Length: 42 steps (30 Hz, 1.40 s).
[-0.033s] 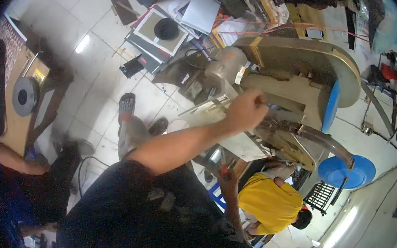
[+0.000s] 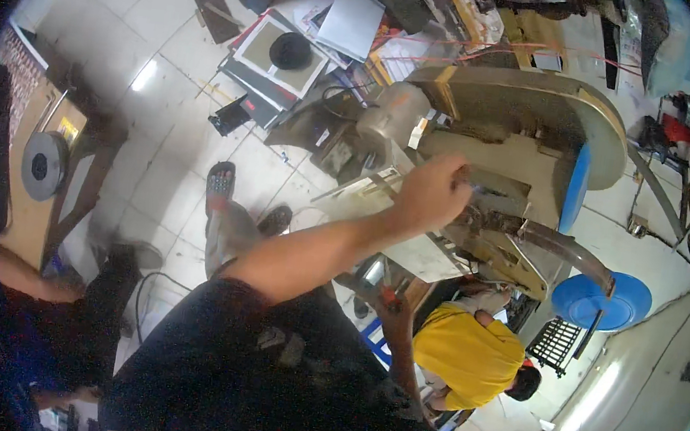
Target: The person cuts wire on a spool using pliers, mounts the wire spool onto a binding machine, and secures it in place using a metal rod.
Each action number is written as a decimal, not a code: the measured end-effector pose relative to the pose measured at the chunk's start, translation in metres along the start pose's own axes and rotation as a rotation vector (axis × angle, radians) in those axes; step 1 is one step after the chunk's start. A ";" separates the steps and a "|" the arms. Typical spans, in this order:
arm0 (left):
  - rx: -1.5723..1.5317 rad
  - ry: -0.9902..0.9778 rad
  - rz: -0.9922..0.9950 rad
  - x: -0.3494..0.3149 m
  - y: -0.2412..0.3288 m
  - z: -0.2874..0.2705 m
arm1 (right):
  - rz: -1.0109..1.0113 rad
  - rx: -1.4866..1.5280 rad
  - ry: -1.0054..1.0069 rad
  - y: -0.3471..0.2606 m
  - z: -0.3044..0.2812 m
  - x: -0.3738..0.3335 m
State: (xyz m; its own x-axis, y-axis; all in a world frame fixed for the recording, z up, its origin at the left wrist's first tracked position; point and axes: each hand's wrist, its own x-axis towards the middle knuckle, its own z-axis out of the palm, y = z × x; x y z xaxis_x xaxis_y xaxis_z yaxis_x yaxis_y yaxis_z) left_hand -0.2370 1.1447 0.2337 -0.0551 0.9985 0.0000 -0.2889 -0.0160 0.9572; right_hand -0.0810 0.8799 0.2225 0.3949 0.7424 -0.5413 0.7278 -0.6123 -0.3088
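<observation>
My left hand (image 2: 434,193) reaches across a white metal plate (image 2: 433,258) on a large machine, its fingers closed together over the mechanism. Whatever sits between those fingertips is too small to make out. The machine has a beige rounded housing (image 2: 533,109), a grey motor cylinder (image 2: 395,113) and a curved brown metal arm (image 2: 569,246). Lower down, beside the plate's near edge, my right hand (image 2: 394,309) is wrapped around a red-handled tool (image 2: 388,293); its exact kind is unclear.
A co-worker in a yellow shirt (image 2: 469,353) crouches at the right. Blue discs (image 2: 601,299) stand by the machine. Books and papers (image 2: 353,21) are piled on the tiled floor (image 2: 122,15). Another person's arm (image 2: 35,280) is at the left, near a wooden bench (image 2: 25,220).
My left hand has shifted slightly to the right over the machine, fingers still closed. My right hand stays in place with the red-handled tool.
</observation>
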 end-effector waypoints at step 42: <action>0.036 -0.245 0.334 -0.044 -0.044 0.006 | 0.058 -0.005 -0.173 -0.038 0.007 0.020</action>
State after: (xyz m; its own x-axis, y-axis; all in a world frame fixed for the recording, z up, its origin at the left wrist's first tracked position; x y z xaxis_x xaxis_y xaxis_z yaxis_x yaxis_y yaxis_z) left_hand -0.2166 1.1018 0.1936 0.0903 0.9216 0.3774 -0.2598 -0.3440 0.9023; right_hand -0.1041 0.9157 0.2184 0.3341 0.6479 -0.6846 0.7094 -0.6511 -0.2699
